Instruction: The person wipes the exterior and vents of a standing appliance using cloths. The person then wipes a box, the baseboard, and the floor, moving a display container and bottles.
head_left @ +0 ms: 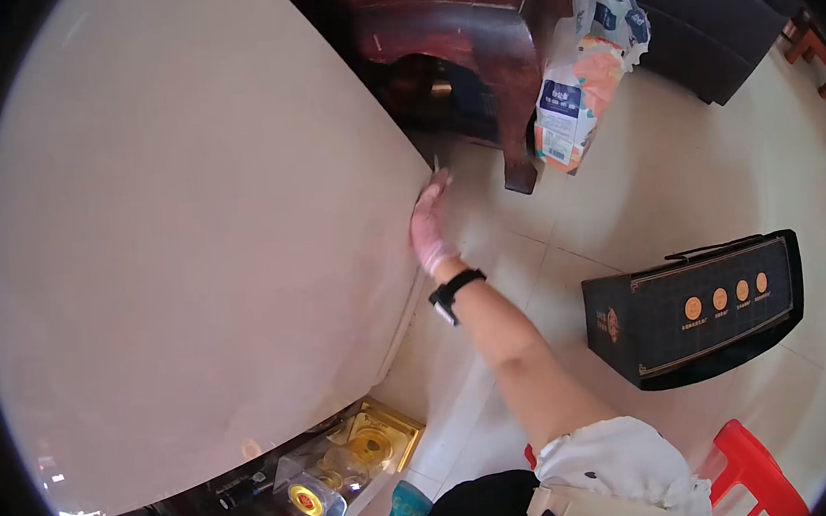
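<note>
My right hand [429, 220], in a thin pinkish glove, is at the edge of a large pale, glossy panel [207, 235]. Its fingers are drawn together and point away from me. A thin, pointed sliver shows at the fingertips, too small to name. A dark-strapped watch [458, 296] circles the wrist. The panel's far side is hidden, and my left hand is out of view.
Beyond the hand stands dark carved wooden furniture [511, 85] with a printed plastic package [575, 100] beside it. A black box [698, 308] sits on the tiled floor at right. Red plastic stool [755, 469] and gold-framed item [388, 435] are nearby.
</note>
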